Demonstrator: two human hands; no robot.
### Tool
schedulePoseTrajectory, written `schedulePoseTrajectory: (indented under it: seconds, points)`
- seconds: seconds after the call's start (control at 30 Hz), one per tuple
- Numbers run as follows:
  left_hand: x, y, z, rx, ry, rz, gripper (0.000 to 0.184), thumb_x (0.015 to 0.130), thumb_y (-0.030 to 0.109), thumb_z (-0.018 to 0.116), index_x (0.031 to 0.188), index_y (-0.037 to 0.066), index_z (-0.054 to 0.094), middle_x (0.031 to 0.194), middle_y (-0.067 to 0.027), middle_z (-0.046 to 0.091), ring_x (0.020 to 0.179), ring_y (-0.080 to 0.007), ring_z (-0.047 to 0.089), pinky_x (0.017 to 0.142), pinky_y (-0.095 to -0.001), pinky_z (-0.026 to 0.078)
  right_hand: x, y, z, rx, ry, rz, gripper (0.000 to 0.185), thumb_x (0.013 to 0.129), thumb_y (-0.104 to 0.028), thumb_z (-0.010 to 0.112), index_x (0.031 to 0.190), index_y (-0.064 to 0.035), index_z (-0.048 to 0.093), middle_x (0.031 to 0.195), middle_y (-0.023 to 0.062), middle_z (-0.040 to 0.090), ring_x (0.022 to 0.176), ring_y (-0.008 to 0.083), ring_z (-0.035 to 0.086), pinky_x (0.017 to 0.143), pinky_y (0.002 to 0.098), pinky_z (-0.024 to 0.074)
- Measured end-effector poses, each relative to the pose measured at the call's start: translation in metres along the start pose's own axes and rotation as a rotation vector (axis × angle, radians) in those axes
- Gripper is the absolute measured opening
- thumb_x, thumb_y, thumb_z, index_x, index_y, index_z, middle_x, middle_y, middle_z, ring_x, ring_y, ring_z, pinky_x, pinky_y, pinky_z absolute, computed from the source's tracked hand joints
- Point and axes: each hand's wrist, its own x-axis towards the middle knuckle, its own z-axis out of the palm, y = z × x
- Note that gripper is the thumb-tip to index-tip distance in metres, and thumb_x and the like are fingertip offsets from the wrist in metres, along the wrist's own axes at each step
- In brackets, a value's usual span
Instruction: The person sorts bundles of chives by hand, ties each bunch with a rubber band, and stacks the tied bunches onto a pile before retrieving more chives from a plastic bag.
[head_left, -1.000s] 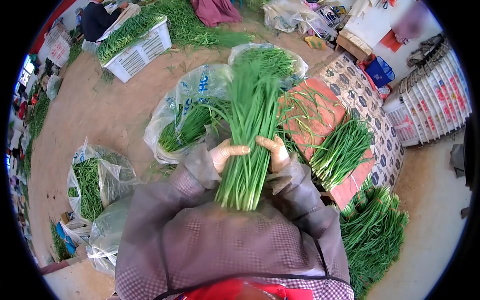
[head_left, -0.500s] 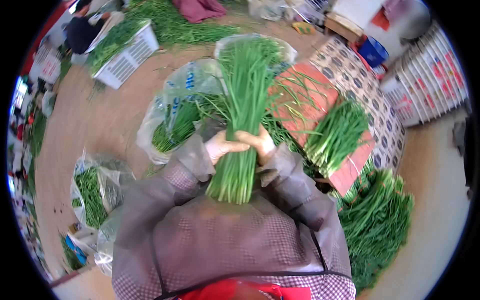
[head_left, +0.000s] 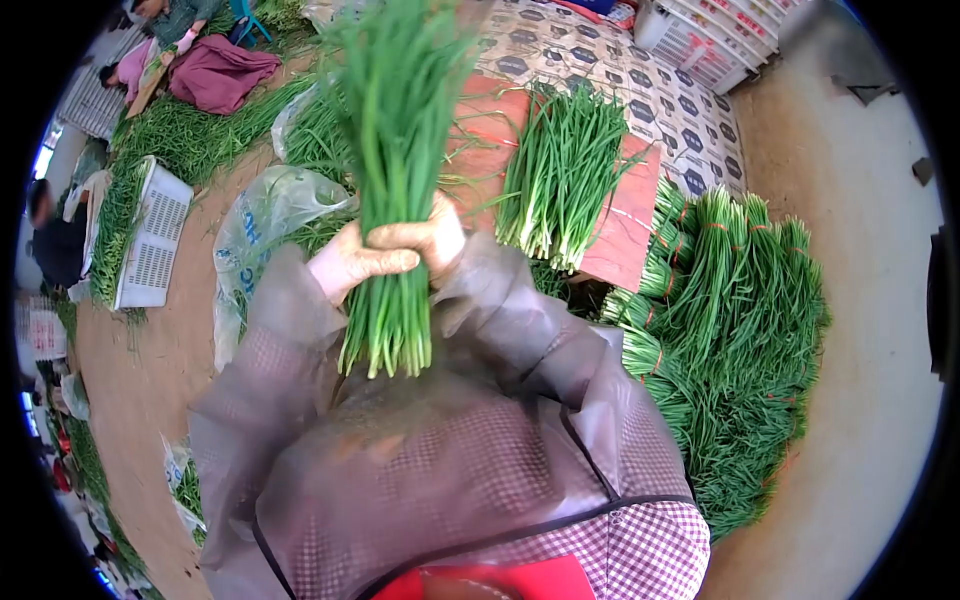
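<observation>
Green bunch (head_left: 395,150) gripped in two hands

The bunch is held in front of the torso, to the left of a red board (head_left: 625,235), pale ends nearest the body and leaf tips pointed away, blurred. It is clasped around its lower part by the left hand (head_left: 350,265) and the right hand (head_left: 435,240). Both thumbs are pressed across the front of the stalks, one above the other; the remaining fingers are mostly hidden. On the board, a pile (head_left: 560,170) is laid with its pale ends toward the near edge, and loose leaves are scattered by the left edge. Banded bundles (head_left: 740,270) are heaped beyond the right edge. A plastic bag (head_left: 265,215) is seen left of the hands.
</observation>
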Motion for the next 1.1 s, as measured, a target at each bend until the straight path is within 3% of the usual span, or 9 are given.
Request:
schedulePoseTrajectory:
  seconds: [0.13,0.2,0.33,0.5,0.63,0.77,0.93,1.07,1.1]
  points:
    - [0.040,0.024,0.008,0.039,-0.247,0.051,0.084,0.071,0.034,0.082,0.134,-0.001,0.039,0.121,-0.0072,0.055,0.112,-0.0189,0.053,0.097,-0.0321,0.041,-0.014,-0.058,-0.029,0.247,0.076,0.055,0.044,0.069,-0.003,0.064,0.112,0.0008,0.057,0.100,0.0158,0.065,0.085,0.0292,0.065,0.080,0.0431,0.0547]
    - [0.068,0.016,-0.007,0.044,-0.335,-0.002,0.072,0.077,0.035,0.078,0.130,-0.001,0.045,0.117,-0.0057,0.057,0.109,-0.0173,0.053,0.097,-0.0308,0.041,-0.023,-0.084,-0.062,0.270,0.003,0.069,0.049,0.071,-0.012,0.061,0.118,0.0033,0.055,0.107,0.0183,0.064,0.095,0.0298,0.064,0.086,0.0431,0.0529]
    - [0.137,-0.031,-0.018,0.539,0.007,0.185,0.033,0.092,0.026,0.061,0.114,0.002,0.056,0.106,-0.0053,0.061,0.103,-0.0131,0.054,0.091,-0.0311,0.045,-0.054,-0.133,-0.125,0.315,0.003,-0.150,0.068,0.073,-0.016,0.063,0.133,0.0000,0.037,0.107,0.0111,0.055,0.107,0.0285,0.056,0.089,0.0427,0.0515]
    - [0.179,-0.089,-0.011,1.060,0.051,0.174,0.078,0.077,0.026,0.072,0.143,0.010,0.033,0.141,-0.0192,0.041,0.128,-0.0325,0.044,0.104,-0.0391,0.038,-0.089,-0.181,-0.194,0.234,-0.005,-0.204,0.056,0.075,-0.020,0.066,0.122,-0.0049,0.040,0.109,0.0102,0.052,0.109,0.0296,0.054,0.094,0.0453,0.0502]
    - [0.198,-0.122,0.000,1.347,0.177,0.196,0.070,0.080,0.027,0.069,0.140,0.009,0.038,0.138,-0.0209,0.043,0.124,-0.0363,0.045,0.102,-0.0419,0.040,-0.095,-0.194,-0.225,0.204,0.073,-0.218,0.060,0.078,-0.018,0.065,0.129,0.0011,0.040,0.112,0.0175,0.056,0.106,0.0317,0.058,0.092,0.0462,0.0513]
    - [0.209,-0.120,-0.005,1.284,0.116,0.082,0.032,0.087,0.023,0.059,0.113,0.006,0.058,0.112,-0.0159,0.059,0.102,-0.0364,0.058,0.090,-0.0416,0.047,-0.080,-0.191,-0.220,0.181,0.190,-0.185,0.055,0.080,-0.022,0.059,0.129,-0.0014,0.043,0.108,0.0159,0.060,0.095,0.0294,0.063,0.083,0.0438,0.0554]
    - [0.193,-0.123,-0.035,1.086,0.313,0.139,0.020,0.085,0.021,0.063,0.099,0.008,0.062,0.100,-0.0134,0.064,0.093,-0.0319,0.063,0.082,-0.0400,0.050,-0.049,-0.180,-0.222,0.086,0.242,-0.186,0.071,0.080,-0.023,0.061,0.141,-0.0021,0.033,0.108,0.0112,0.061,0.090,0.0218,0.063,0.081,0.0370,0.0553]
    - [0.185,-0.117,-0.107,0.980,0.462,-0.145,0.031,0.080,0.018,0.067,0.109,0.010,0.060,0.109,-0.0162,0.061,0.098,-0.0316,0.061,0.088,-0.0405,0.048,-0.029,-0.168,-0.201,0.066,0.255,-0.195,0.068,0.074,-0.017,0.064,0.135,0.0017,0.040,0.101,0.0136,0.062,0.081,0.0229,0.064,0.074,0.0334,0.0558]
    - [0.182,-0.125,-0.131,1.119,0.598,0.045,0.043,0.078,0.018,0.068,0.118,0.010,0.054,0.118,-0.0176,0.056,0.104,-0.0337,0.057,0.092,-0.0418,0.045,-0.024,-0.164,-0.202,0.043,0.279,-0.179,0.065,0.074,-0.016,0.063,0.134,-0.0003,0.043,0.101,0.0130,0.063,0.081,0.0232,0.064,0.073,0.0336,0.0558]
